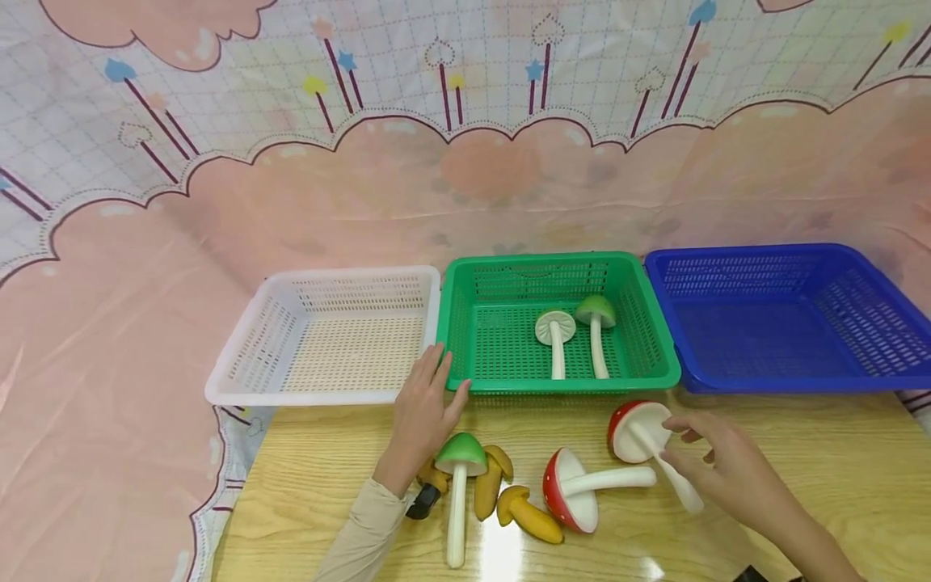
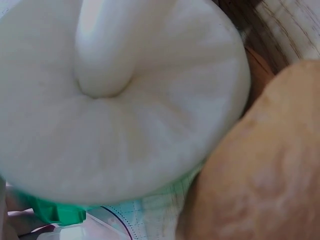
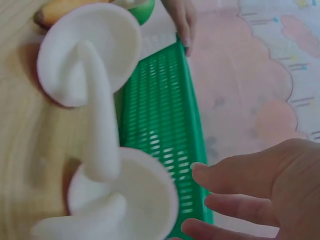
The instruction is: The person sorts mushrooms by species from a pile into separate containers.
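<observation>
Nearest me in the head view, on the pale wooden tabletop (image 1: 800,453), my right hand (image 1: 735,469) hovers with fingers loosely spread, fingertips just at the white stem of a red-capped toy mushroom (image 1: 640,432), gripping nothing. A second red-capped mushroom (image 1: 575,489) lies beside it, then two yellow-brown mushrooms (image 1: 509,497) and a green-capped one (image 1: 460,485). My left hand (image 1: 425,404) rests flat and relaxed against the green slotted plastic basket (image 1: 560,380), which holds two more mushrooms (image 1: 575,335); the white basket (image 1: 327,339) and blue basket (image 1: 785,315) flank it. From my left wrist, a white mushroom underside (image 2: 125,125) fills the frame beside a brown cap (image 2: 260,170). From my right wrist, my spread fingers (image 3: 240,185) hang near two white undersides (image 3: 95,125) and the green basket's wall (image 3: 160,130).
</observation>
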`<action>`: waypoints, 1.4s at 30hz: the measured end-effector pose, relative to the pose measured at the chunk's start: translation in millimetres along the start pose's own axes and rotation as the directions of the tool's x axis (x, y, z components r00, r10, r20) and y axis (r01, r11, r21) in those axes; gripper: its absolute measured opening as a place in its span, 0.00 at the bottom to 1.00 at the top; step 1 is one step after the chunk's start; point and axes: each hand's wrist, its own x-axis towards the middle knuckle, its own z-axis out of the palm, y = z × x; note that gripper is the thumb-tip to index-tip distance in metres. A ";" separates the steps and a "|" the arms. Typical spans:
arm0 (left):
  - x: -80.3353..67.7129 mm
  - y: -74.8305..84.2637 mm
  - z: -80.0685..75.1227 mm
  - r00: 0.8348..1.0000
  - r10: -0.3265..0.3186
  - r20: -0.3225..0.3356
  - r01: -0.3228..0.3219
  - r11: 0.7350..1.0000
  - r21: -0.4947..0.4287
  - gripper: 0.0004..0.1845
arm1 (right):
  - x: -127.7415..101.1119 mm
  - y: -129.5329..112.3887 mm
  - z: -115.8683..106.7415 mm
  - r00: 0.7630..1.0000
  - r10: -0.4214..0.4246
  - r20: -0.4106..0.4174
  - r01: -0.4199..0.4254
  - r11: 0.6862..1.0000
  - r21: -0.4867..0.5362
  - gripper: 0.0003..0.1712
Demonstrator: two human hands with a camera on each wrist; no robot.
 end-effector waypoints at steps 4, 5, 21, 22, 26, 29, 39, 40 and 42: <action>1.1 -0.7 0.3 1.000 0.014 -0.017 -0.014 1.000 -0.004 0.28 | -6.9 7.9 7.2 0.999 0.025 -0.033 -0.026 1.000 -0.009 0.19; 1.1 -0.9 0.6 1.000 0.016 -0.021 -0.016 1.000 -0.004 0.28 | -8.8 9.7 9.2 0.999 0.042 -0.032 -0.042 0.999 -0.006 0.20; -1.5 -2.7 4.3 0.997 0.043 -0.064 -0.043 0.999 -0.006 0.27 | -27.4 28.9 36.3 0.914 0.353 0.200 -0.378 0.920 0.101 0.22; -2.0 -2.8 4.2 0.997 0.040 -0.064 -0.040 0.999 -0.005 0.27 | -27.1 29.4 36.9 0.911 0.359 0.204 -0.385 0.918 0.100 0.22; -3.1 -2.9 4.4 0.998 0.032 -0.056 -0.032 0.999 0.003 0.28 | -26.2 32.0 38.0 0.906 0.373 0.200 -0.397 0.913 0.092 0.23; -3.1 -2.1 3.6 0.998 0.028 -0.051 -0.028 1.000 0.005 0.28 | -26.5 32.2 37.4 0.903 0.386 0.191 -0.409 0.907 0.101 0.24; 0.2 1.0 0.1 0.999 0.017 -0.037 -0.017 1.000 -0.003 0.27 | -30.3 27.8 24.6 0.904 0.400 0.149 -0.422 0.890 0.173 0.23; 0.3 0.7 0.4 0.999 0.015 -0.037 -0.015 1.000 -0.003 0.27 | -30.6 26.4 22.3 0.913 0.385 0.135 -0.405 0.898 0.175 0.23; 0.6 0.0 0.7 0.999 0.015 -0.040 -0.015 1.000 0.001 0.27 | -30.7 23.2 16.4 0.933 0.343 0.104 -0.357 0.917 0.177 0.23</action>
